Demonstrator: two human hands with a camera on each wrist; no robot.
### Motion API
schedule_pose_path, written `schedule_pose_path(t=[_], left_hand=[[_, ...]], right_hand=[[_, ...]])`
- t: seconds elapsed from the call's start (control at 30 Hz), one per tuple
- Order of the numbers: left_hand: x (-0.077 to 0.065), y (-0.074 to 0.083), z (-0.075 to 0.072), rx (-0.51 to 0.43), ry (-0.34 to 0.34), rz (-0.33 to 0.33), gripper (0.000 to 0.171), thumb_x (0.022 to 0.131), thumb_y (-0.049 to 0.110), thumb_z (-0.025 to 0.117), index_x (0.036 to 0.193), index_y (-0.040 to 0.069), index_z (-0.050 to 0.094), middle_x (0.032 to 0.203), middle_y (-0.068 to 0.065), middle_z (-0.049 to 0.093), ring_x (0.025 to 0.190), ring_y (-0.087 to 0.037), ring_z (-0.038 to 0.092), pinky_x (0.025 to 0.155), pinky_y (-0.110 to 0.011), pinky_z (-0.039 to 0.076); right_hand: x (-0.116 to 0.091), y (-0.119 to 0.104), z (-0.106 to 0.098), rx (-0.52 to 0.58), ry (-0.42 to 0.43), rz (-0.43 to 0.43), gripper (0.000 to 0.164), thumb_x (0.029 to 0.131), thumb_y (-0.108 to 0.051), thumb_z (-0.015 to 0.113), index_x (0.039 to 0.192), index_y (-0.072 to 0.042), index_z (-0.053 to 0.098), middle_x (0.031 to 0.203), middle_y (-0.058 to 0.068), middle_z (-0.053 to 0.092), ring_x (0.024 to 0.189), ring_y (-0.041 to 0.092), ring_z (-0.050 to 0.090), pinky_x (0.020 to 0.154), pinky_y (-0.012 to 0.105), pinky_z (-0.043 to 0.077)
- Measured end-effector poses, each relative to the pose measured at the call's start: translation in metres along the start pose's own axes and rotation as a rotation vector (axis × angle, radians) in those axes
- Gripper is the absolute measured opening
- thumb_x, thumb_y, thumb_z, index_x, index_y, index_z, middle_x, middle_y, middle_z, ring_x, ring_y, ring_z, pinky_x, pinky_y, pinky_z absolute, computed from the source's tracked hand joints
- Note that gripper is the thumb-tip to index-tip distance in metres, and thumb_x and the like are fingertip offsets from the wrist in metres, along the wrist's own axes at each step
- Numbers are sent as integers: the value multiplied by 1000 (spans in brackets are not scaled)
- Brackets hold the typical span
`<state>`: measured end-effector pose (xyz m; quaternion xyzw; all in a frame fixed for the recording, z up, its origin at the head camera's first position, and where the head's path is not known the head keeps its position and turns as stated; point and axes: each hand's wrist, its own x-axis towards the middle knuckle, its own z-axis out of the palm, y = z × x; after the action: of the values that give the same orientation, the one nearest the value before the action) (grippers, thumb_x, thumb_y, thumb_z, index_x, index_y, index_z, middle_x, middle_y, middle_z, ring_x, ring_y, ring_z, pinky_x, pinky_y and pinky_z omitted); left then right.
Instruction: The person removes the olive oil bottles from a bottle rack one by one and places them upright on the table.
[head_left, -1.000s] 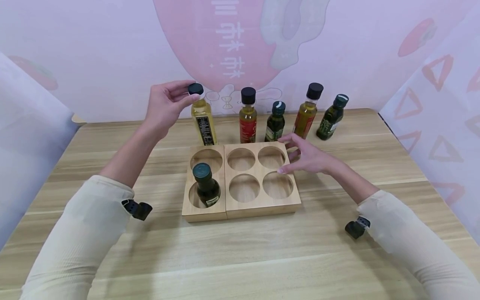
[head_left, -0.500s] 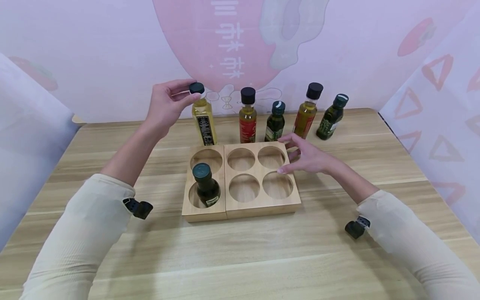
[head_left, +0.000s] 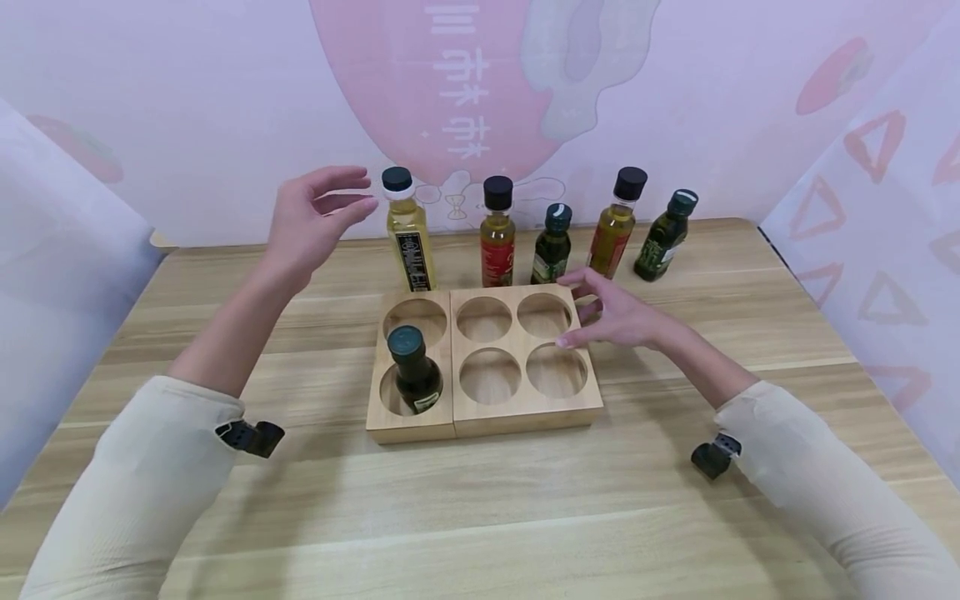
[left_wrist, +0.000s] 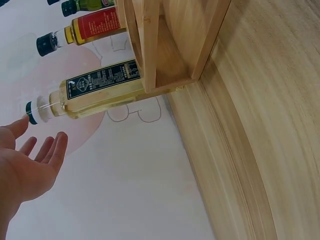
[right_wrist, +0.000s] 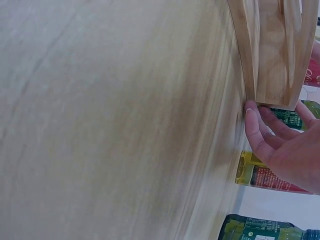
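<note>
A wooden bottle rack [head_left: 525, 415] with round holes lies mid-table, made of a narrow block beside a wider one. One dark green oil bottle [head_left: 417, 375] leans in its front-left hole. Behind the rack's left end stands a tall bottle of pale yellow oil [head_left: 409, 246] with a dark cap. My left hand [head_left: 307, 217] is beside that cap, fingers loosely bent and holding nothing; a small gap shows in the head view. My right hand [head_left: 611, 312] grips the rack's right end, thumb at the top edge and fingers curled along its side.
Behind the rack stand a red-label oil bottle [head_left: 498, 237] and a small dark green bottle [head_left: 551, 248]. Farther right are another red-label bottle [head_left: 613, 229] and another dark green one [head_left: 663, 240]. A printed backdrop [head_left: 225, 100] rises at the table's rear edge.
My left hand has let go of the pale yellow oil bottle's cap and moved left, away from it. The bottle stays upright behind the rack. My right hand has not visibly moved.
</note>
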<state>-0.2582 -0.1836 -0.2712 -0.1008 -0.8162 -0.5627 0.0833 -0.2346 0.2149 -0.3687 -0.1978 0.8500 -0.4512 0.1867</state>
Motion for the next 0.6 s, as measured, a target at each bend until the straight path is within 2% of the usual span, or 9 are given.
schedule_pose_path(t=[0.17, 0.3, 0.47, 0.6], left_hand=[[-14, 5, -6, -10, 8, -1, 27, 97, 10, 73, 123, 4, 71, 115, 3, 69, 95, -5, 70, 85, -18, 56], [-25, 7, -7, 43, -17, -4, 24, 97, 13, 74, 119, 3, 73, 105, 9, 72, 89, -5, 71, 84, -17, 54], [-39, 9, -7, 101, -65, -4, 28, 98, 19, 74, 120, 1, 73, 101, 12, 75, 91, -5, 71, 85, -18, 53], [-51, 10, -4, 110, -100, 11, 27, 98, 20, 74, 119, 2, 74, 104, 6, 77, 94, -6, 71, 85, -19, 54]], right_hand=[[-1, -2, 0, 1, -1, 5, 85, 84, -14, 84, 153, -5, 35, 149, 25, 42, 118, 43, 59, 91, 47, 55], [-1, -2, 0, 3, -3, 9, 86, 84, -15, 84, 153, -6, 34, 149, 26, 42, 119, 44, 59, 91, 48, 56], [-1, -2, 1, 11, -1, 17, 86, 84, -14, 84, 153, -6, 34, 149, 26, 41, 120, 44, 58, 91, 48, 55], [-1, -2, 1, 18, -2, 19, 85, 84, -13, 84, 153, -6, 34, 149, 26, 42, 121, 45, 59, 92, 48, 56]])
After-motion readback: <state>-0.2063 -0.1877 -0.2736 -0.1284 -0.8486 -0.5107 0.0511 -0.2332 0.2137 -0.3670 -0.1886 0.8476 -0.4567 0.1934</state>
